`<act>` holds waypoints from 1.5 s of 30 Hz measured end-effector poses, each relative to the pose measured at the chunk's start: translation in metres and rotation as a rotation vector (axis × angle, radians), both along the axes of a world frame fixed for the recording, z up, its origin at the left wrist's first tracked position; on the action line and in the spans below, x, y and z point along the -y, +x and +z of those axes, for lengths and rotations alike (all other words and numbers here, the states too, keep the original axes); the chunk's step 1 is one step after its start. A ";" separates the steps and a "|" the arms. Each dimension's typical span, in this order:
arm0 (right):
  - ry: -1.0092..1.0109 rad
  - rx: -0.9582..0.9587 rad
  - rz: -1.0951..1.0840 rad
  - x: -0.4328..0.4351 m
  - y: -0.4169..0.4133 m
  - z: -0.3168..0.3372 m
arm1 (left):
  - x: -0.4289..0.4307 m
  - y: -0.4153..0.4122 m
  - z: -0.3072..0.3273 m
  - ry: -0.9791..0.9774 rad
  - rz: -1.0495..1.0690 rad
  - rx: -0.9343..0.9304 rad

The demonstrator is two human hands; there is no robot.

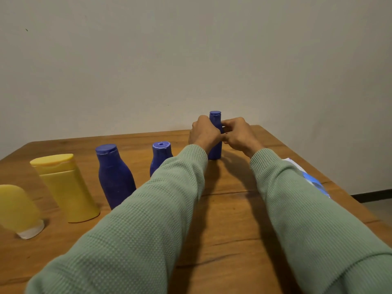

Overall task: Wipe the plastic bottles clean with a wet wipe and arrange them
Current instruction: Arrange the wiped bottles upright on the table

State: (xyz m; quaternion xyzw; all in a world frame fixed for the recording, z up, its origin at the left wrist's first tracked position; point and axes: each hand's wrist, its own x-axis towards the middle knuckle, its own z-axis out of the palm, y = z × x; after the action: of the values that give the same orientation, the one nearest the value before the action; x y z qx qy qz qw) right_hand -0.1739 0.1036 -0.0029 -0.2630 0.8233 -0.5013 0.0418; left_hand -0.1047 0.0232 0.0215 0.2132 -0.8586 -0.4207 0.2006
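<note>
Bottles stood in a row on the wooden table (pixel 233 219): a yellow tube (pixel 18 209) on its white cap, a yellow bottle (pixel 66 187), a big blue bottle (pixel 114 177) and a hole-capped blue bottle (pixel 160 155). Farther back, my left hand (pixel 203 133) curled round the slim blue bottle (pixel 215 119), which was upright on the table, while my right hand (pixel 239 135) pinched its other side. Right of my sleeve lay a blue-and-white packet (pixel 311 179), its print too blurred to read.

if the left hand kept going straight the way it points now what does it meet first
The small dark blue plastic bottle: the left hand has its fingers curled round it. Past the bottle, likely the pale wall, though depth is unclear.
</note>
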 end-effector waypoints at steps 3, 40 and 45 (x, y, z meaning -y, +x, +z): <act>-0.013 0.001 -0.007 0.000 0.001 -0.001 | 0.000 0.000 -0.001 -0.006 -0.001 0.002; -0.013 -0.110 0.259 -0.048 0.115 0.079 | 0.018 0.165 0.111 -0.420 -0.270 0.013; 0.138 -0.088 0.348 -0.030 0.137 0.070 | 0.048 0.181 0.089 -0.542 -0.284 0.268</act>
State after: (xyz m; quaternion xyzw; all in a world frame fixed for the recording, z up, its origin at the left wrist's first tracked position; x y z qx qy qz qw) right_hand -0.0368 0.1341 0.0674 -0.4196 0.7988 -0.4169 0.1097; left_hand 0.0764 -0.0249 0.1100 0.0839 -0.9792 -0.1688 0.0746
